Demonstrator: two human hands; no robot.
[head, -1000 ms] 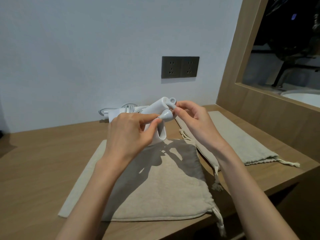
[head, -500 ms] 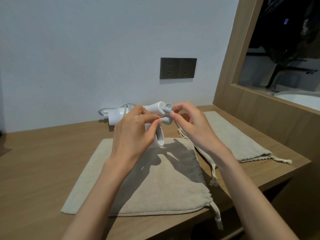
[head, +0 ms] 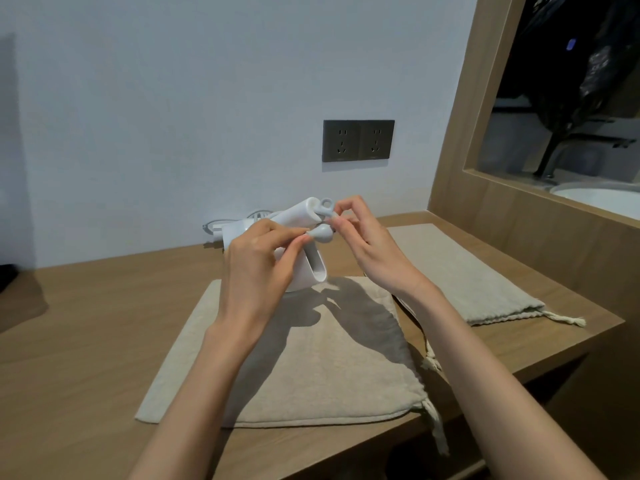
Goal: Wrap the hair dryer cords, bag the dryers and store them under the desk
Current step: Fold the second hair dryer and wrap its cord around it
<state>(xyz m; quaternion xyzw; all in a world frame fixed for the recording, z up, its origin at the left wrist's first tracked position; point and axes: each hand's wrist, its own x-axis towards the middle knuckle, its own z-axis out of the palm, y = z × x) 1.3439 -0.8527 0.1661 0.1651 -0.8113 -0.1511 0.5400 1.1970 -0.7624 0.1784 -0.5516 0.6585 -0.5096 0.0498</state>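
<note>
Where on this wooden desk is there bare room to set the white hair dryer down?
The wooden desk is bare on the left, between the wall and the near beige drawstring bag. The centre is crowded: both hands hold the white hair dryer there. The second beige bag fills the right.

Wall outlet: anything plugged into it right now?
No: both sockets of the dark wall outlet are bare, with no plug or cord running into them.
</note>
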